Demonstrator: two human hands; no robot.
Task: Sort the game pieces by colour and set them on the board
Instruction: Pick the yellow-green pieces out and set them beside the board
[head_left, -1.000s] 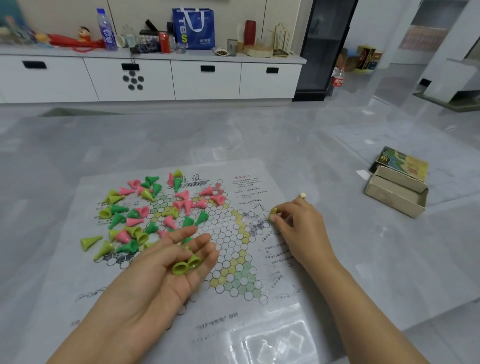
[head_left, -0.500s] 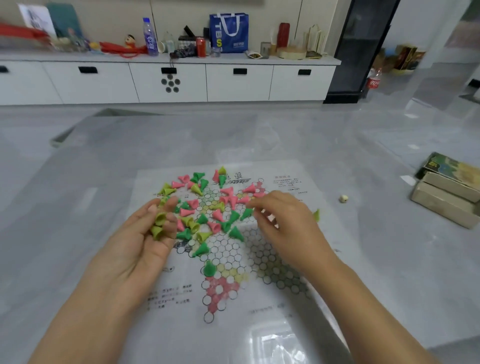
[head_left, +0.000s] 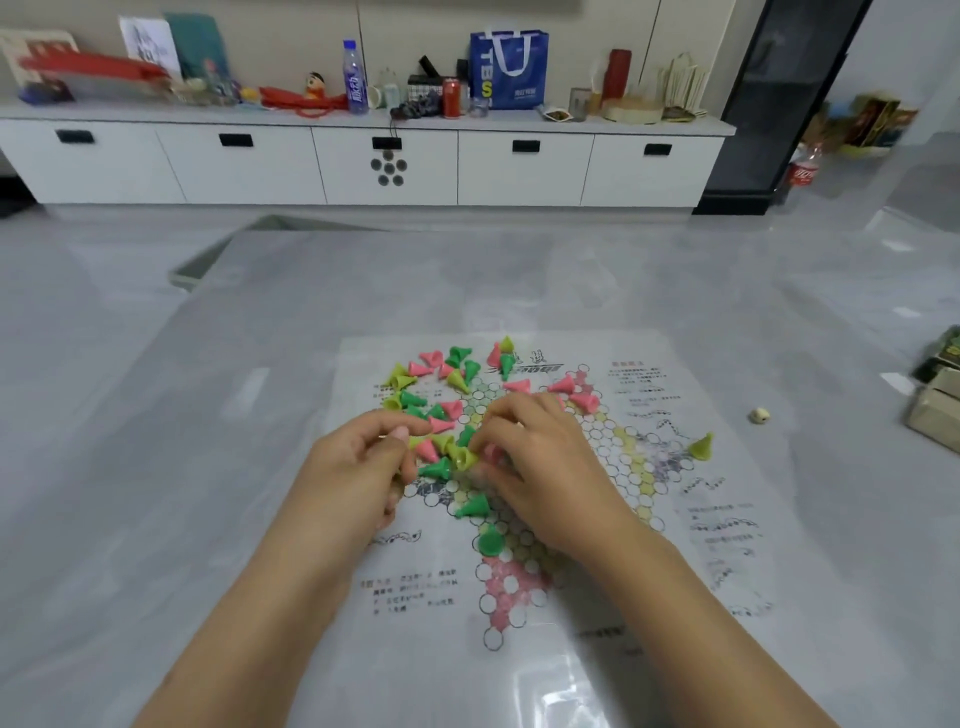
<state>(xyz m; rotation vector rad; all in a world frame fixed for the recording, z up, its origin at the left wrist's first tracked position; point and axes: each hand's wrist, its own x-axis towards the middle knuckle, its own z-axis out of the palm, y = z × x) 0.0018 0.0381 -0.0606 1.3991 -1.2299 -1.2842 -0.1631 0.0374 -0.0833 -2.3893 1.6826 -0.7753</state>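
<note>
A paper game board (head_left: 519, 597) with a star of printed circles lies on the grey table. Pink, green and yellow-green cone pieces (head_left: 452, 384) are heaped on its far left part. My left hand (head_left: 358, 467) is curled at the heap's near edge and holds yellow-green pieces, mostly hidden inside it. My right hand (head_left: 540, 467) reaches into the heap, and its fingertips pinch a yellow-green piece (head_left: 462, 458). One green piece (head_left: 489, 541) stands on the board, another (head_left: 474, 506) lies just beyond it. A single yellow-green piece (head_left: 701, 447) stands at the board's right.
A small die (head_left: 759, 415) lies on the table right of the sheet. The game's cardboard box (head_left: 935, 415) sits at the right edge. White cabinets (head_left: 389, 166) with clutter on top line the far wall.
My right hand left the yellow-green piece at the board's right and moved left into the heap. My left hand closed round its yellow-green pieces and came up beside the heap. The view shifted left.
</note>
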